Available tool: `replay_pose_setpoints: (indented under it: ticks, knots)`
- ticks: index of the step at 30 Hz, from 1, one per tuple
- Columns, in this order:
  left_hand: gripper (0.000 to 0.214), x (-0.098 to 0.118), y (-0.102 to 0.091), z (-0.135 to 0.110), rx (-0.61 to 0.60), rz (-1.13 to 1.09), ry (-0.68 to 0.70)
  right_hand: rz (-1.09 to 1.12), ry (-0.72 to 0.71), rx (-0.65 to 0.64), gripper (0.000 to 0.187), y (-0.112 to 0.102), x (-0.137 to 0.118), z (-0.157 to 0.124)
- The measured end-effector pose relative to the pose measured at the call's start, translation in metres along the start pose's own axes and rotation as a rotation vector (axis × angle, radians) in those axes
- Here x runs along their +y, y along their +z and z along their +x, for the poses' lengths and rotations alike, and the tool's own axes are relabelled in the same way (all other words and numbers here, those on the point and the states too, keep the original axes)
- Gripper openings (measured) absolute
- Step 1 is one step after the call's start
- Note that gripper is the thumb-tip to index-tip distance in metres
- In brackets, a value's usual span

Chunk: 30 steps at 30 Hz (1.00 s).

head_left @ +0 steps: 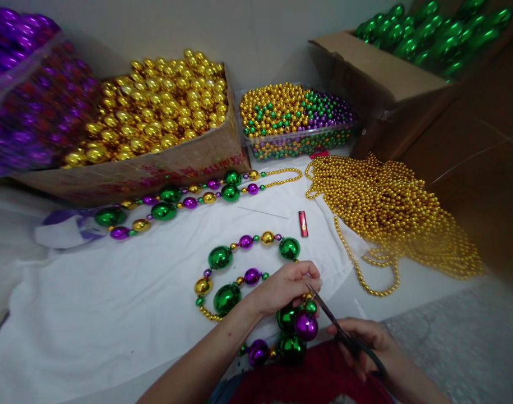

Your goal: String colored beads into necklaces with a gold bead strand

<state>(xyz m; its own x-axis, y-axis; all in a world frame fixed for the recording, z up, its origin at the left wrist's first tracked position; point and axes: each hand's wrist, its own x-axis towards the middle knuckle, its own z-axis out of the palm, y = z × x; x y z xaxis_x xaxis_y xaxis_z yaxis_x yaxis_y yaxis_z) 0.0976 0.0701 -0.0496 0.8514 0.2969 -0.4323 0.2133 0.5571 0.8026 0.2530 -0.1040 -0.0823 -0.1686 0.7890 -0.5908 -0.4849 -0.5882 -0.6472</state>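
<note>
My left hand (287, 287) is closed, its fingertips pinching part of a bead necklace (220, 257) of green, purple and gold beads; the exact spot gripped is partly hidden. The necklace loops over the white cloth, and several of its large beads hang below this hand, near my lap. In my right hand (368, 336) is a pair of dark-handled scissors (341, 332). Their blades point up and left, the tips right at the left fingertips beside small gold beads. A red lighter (303, 224) and a thin needle (263, 212) lie on the cloth beyond.
A longer bead necklace (163, 211) stretches across the white cloth (113, 303). Behind stand a carton of gold beads (155, 112), a clear tub of small mixed beads (298, 134) and a carton (378, 67) of green ones. Purple beads (24, 95) fill the left; gold strands (378, 207) lie right.
</note>
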Motion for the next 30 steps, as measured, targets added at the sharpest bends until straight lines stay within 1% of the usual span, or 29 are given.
replay_pose_setpoints:
  ticks: [5,9,12,14,15,17,18,20,21,22,24,26,28,30]
  knots:
    - [0.028,-0.001,-0.001,0.002,0.023,-0.009,0.004,0.063,-0.039,0.017,0.043,0.007,-0.001,0.000]
    - [0.025,-0.001,0.000,0.005,0.014,-0.035,0.028,0.079,-0.052,0.015,0.043,0.005,0.007,-0.001]
    - [0.025,-0.002,0.001,0.008,0.009,-0.040,0.042,0.057,-0.078,0.018,0.051,-0.003,0.013,-0.002]
    - [0.027,-0.003,0.000,0.010,0.031,-0.034,0.044,0.008,-0.144,0.049,0.059,-0.011,0.009,-0.002]
    - [0.028,-0.004,-0.001,0.011,0.047,-0.029,0.045,-0.045,-0.185,0.083,0.061,-0.016,0.002,0.000]
    - [0.030,-0.004,-0.002,0.012,0.076,-0.022,0.049,-0.232,-0.299,0.216,0.059,-0.023,-0.020,0.009]
    - [0.031,-0.004,-0.002,0.012,0.085,-0.017,0.050,-0.388,-0.350,0.304,0.054,-0.025,-0.035,0.017]
    - [0.030,-0.003,-0.001,0.012,0.104,0.001,0.049,-0.814,-0.481,0.510,0.042,-0.023,-0.067,0.040]
    - [0.029,-0.002,0.001,0.011,0.114,0.017,0.049,-1.090,-0.487,0.614,0.033,-0.020,-0.082,0.054]
    - [0.028,0.000,0.002,0.010,0.125,0.033,0.050,-1.363,-0.443,0.710,0.029,-0.016,-0.096,0.070]
    - [0.026,0.002,0.004,0.008,0.149,0.060,0.060,-1.530,-0.420,0.792,0.025,-0.006,-0.117,0.100]
    - [0.025,0.004,0.005,0.004,0.183,0.077,0.077,-1.597,-0.408,0.823,0.020,0.002,-0.128,0.125]
    - [0.024,0.004,0.005,-0.001,0.218,0.086,0.093,-1.650,-0.387,0.848,0.016,0.005,-0.129,0.139]
    - [0.022,0.003,0.004,-0.004,0.232,0.090,0.099,-1.683,-0.355,0.878,0.015,0.005,-0.124,0.142]
